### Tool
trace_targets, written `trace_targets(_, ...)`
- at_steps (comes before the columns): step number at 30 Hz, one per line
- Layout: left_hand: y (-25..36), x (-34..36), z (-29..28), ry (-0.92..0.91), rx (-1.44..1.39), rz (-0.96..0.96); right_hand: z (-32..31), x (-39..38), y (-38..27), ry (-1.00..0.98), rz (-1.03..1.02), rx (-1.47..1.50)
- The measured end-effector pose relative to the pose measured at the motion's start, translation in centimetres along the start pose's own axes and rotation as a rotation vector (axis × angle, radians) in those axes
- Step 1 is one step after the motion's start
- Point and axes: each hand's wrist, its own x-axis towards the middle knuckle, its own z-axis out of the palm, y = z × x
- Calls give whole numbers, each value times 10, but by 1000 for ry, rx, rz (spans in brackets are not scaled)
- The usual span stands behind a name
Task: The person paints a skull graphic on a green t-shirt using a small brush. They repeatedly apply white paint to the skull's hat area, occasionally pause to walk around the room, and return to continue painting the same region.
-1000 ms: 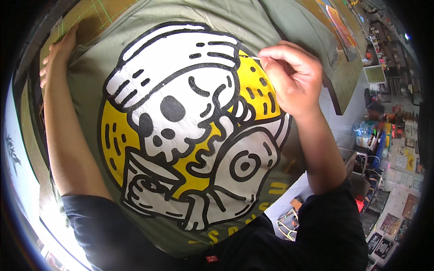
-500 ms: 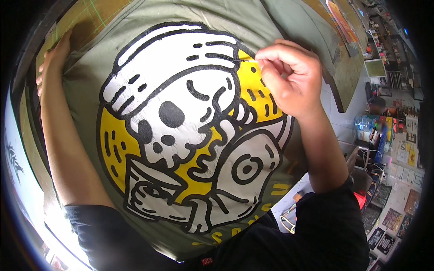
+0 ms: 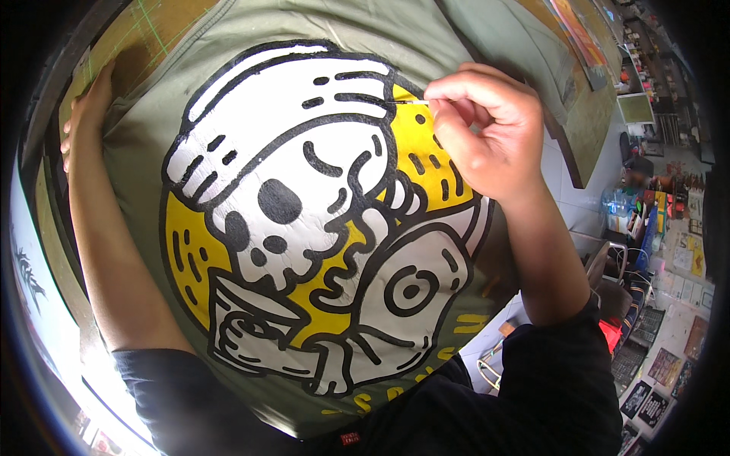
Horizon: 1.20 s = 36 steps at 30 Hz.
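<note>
An olive green garment (image 3: 141,152) lies spread before me. On it is a large painted cartoon figure (image 3: 251,114) with a white cap, skull-like face and thick black outlines over a yellow round ground. My right hand (image 3: 494,125) pinches a thin fine-tipped paintbrush (image 3: 414,102) between thumb and fingers. Its dark tip meets or hovers just over the black stripe at the cap's right end; actual contact is hard to tell. My left hand (image 3: 90,114) rests along the garment's left side, fingers apart and partly hidden at the edge.
A green-lined cutting mat (image 3: 148,34) shows under the garment at the upper left. Coloured sheets (image 3: 574,34) lie on the board at the upper right. Beyond its edge (image 3: 566,156) are a pale tiled floor, a clear bottle (image 3: 617,201) and crowded shelves.
The painted figure sits slightly farther left in the view. The brush is still pinched in my right hand, its tip still at the cap's right end. My left hand stays by the edge.
</note>
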Motion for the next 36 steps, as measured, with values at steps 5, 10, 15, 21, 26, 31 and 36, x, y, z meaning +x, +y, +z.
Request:
trace_targets(5, 0, 1, 1, -1, 5, -2, -2, 0, 1, -29, 12, -8)
trace_targets(10, 1, 2, 1, 0, 4, -2, 0, 1, 2, -9, 2, 8)
trace_targets(15, 1, 3, 1, 2, 2, -2, -4, -1, 3, -75, -32, 7)
trace_targets(21, 0, 3, 3, -2, -2, -2, 0, 1, 3, 0, -86, -1)
trace_targets(26, -1, 6, 5, -16, -5, 0, 7, 6, -6, 59, -85, -27)
trace_targets(31, 2, 2, 1, -8, -4, -25, 8, 4, 1, 4, -87, -1)
trace_targets(36, -2, 7, 2, -6, -1, -10, 8, 6, -1, -12, -88, -40)
